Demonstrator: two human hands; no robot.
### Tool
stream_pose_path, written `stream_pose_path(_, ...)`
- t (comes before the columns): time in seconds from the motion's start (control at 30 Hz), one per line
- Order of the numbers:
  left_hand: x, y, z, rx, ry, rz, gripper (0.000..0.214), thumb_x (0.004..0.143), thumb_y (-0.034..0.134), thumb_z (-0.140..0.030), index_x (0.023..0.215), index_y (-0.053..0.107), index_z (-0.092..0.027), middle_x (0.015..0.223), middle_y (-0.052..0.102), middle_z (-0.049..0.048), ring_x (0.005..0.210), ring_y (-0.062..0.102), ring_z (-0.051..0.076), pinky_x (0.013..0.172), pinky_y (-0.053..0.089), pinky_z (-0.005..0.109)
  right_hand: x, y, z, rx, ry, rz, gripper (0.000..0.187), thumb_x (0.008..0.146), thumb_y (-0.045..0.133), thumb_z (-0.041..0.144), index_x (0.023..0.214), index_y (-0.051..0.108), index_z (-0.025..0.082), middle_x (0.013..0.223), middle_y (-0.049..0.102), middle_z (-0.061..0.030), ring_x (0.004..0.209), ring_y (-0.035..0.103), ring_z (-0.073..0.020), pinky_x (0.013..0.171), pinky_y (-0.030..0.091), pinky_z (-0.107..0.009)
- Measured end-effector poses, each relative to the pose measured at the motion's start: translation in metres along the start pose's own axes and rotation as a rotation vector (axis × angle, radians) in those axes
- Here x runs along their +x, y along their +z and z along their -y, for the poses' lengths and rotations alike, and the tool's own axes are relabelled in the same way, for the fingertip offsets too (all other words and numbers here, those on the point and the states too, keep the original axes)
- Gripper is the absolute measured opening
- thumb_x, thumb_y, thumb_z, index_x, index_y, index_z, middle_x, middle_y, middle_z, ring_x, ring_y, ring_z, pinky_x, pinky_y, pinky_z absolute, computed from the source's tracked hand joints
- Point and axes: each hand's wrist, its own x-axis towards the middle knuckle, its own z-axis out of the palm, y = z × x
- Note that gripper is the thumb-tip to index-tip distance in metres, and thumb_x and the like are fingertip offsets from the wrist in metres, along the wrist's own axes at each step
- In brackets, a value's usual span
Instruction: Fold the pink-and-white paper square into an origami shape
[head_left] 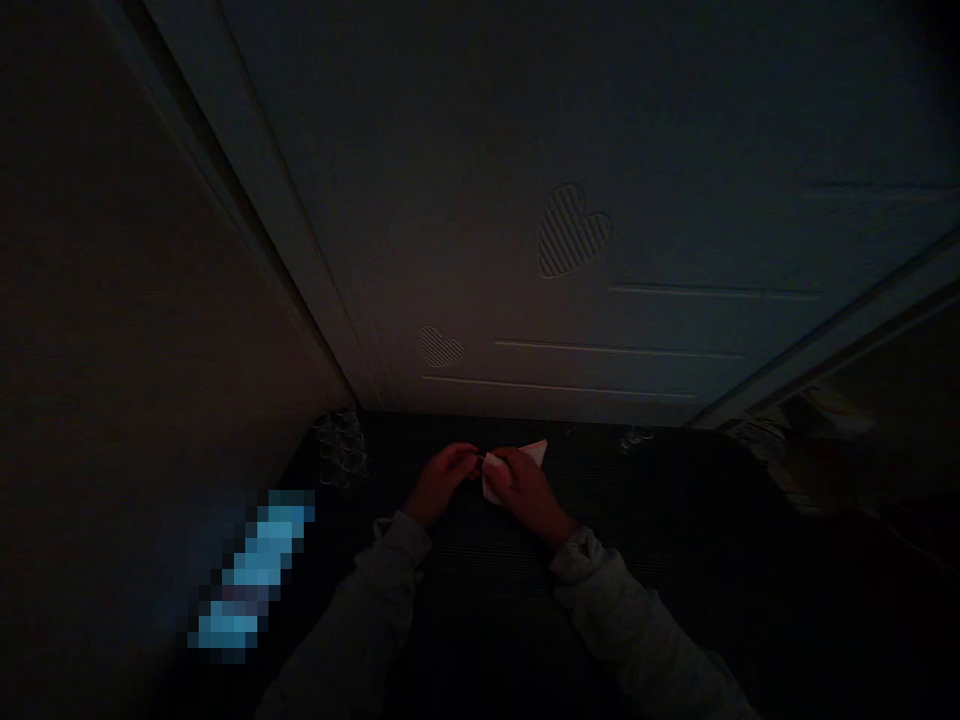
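In the dim light, my right hand [531, 495] is closed on a pale cloth or tissue [535, 453], whose pointed corner sticks out past the fingers. My left hand [441, 484] is just to its left, with thumb and fingers pinched together. A small thin thing shows between the two hands at the left fingertips, too dark and small to name. Both hands are low over a dark tabletop [480, 580], and the fingertips nearly meet.
Several clear, round-rimmed glass-like pieces [341, 447] cluster at the back left. A smaller clear group [636, 438] is at the back right. A bright pixelated screen-like patch [255, 570] glows at left. A pale panel with embossed hearts [574, 232] rises behind the table.
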Motion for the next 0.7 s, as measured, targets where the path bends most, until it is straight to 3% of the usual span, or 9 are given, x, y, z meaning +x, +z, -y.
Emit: stream_pose_path(0.7,0.0000,0.0005,0.0007,-0.007,-0.006,-0.011,0.029,0.069,0.055,-0.033,0.091,0.053,-0.015,0.077,0.059,0.0021,0.068,0.055,0.012,0.071,0.042,0.028,-0.0005,0.0018,-0.0019,-0.020,0.020,-0.013,0.026,0.079,0.043,0.034,0.096,0.052,0.017,0.091,0.058,-0.0068,0.083,0.052,-0.0180,0.074,0.040,-0.031)
